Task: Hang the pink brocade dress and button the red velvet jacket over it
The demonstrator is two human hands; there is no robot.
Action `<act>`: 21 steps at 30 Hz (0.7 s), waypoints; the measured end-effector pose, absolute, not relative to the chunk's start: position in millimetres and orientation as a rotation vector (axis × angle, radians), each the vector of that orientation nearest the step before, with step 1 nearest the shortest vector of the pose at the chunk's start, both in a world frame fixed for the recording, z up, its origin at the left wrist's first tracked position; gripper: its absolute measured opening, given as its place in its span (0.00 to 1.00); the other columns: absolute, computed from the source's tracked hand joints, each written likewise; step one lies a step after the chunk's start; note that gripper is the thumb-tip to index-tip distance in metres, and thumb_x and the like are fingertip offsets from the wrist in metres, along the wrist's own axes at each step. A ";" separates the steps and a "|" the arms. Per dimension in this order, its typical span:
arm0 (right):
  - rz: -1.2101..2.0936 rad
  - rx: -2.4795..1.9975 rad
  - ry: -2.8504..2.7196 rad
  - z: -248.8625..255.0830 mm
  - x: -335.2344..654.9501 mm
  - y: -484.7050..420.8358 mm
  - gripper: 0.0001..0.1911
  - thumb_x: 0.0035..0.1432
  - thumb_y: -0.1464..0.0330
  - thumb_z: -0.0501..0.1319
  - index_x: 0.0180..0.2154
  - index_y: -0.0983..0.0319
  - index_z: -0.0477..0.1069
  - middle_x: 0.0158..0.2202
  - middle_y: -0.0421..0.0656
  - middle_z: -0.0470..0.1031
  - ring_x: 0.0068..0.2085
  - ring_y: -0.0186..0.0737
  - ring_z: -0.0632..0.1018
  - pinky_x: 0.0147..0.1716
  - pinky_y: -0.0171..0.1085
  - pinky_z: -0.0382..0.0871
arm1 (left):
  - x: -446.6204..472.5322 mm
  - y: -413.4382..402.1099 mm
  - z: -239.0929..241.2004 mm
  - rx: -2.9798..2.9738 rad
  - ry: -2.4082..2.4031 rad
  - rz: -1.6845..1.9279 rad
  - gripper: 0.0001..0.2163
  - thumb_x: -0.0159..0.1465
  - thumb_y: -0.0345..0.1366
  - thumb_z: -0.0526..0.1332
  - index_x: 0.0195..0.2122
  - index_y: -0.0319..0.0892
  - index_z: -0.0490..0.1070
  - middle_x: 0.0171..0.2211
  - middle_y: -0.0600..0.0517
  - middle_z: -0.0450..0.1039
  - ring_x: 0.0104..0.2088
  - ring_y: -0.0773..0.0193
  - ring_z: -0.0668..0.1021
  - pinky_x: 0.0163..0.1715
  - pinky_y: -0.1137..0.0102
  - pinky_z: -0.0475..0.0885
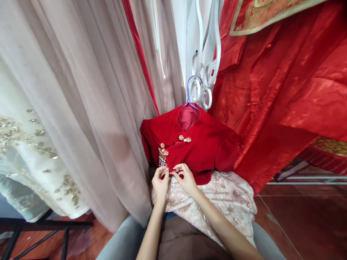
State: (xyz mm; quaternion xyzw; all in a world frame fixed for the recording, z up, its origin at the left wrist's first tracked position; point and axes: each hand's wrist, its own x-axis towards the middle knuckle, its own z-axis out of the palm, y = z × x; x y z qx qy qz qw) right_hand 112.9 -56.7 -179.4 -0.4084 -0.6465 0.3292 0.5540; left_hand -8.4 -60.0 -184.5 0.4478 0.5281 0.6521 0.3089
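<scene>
A red velvet jacket (pixel 202 153) hangs in front of me on a purple hanger (pixel 188 90). My left hand (pixel 160 180) pinches the lower front edge of the jacket, just below a beaded tassel brooch (pixel 163 154). Close beside it, my right hand (pixel 185 177) pinches the same edge with thumb and forefinger. Any small fastener between the fingertips is too small to make out. A jewelled clasp (pixel 185 138) sits below the jacket's neckline. Under the jacket, a pale patterned fabric (pixel 230 193) spreads over my lap.
The hanger hooks onto a white scrolled metal frame (pixel 202 86). Sheer pinkish curtains (pixel 108 108) drape at the left, beside a white gown with gold sequins (pixel 54 169). Red satin garments (pixel 273 90) hang at the right. Black metal legs (pixel 65 238) stand on the red tiled floor (pixel 306 220).
</scene>
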 end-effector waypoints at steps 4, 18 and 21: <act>0.763 -0.985 -1.564 -175.7 105.8 -56.3 0.05 0.57 0.69 0.58 0.37 0.61 0.70 0.37 0.43 0.69 0.35 0.36 0.75 0.28 0.32 0.71 | -14.1 -58.8 -184.4 1.151 1.333 1.693 0.09 0.52 0.36 0.64 0.33 0.39 0.73 0.32 0.49 0.77 0.33 0.62 0.79 0.38 0.68 0.74; 0.708 -1.011 -1.586 -181.7 107.2 -50.8 0.22 0.59 0.71 0.57 0.55 0.56 0.67 0.35 0.42 0.70 0.33 0.35 0.75 0.38 0.36 0.74 | -15.7 -54.8 -188.7 0.905 1.183 1.643 0.12 0.52 0.40 0.64 0.33 0.37 0.76 0.34 0.46 0.78 0.34 0.62 0.79 0.41 0.65 0.74; 0.711 -1.010 -1.579 -180.6 106.8 -49.8 0.22 0.59 0.71 0.57 0.55 0.57 0.67 0.36 0.42 0.70 0.33 0.34 0.75 0.38 0.36 0.74 | -15.5 -56.0 -187.6 0.946 1.197 1.630 0.11 0.51 0.38 0.65 0.33 0.38 0.76 0.34 0.47 0.78 0.34 0.63 0.79 0.41 0.67 0.74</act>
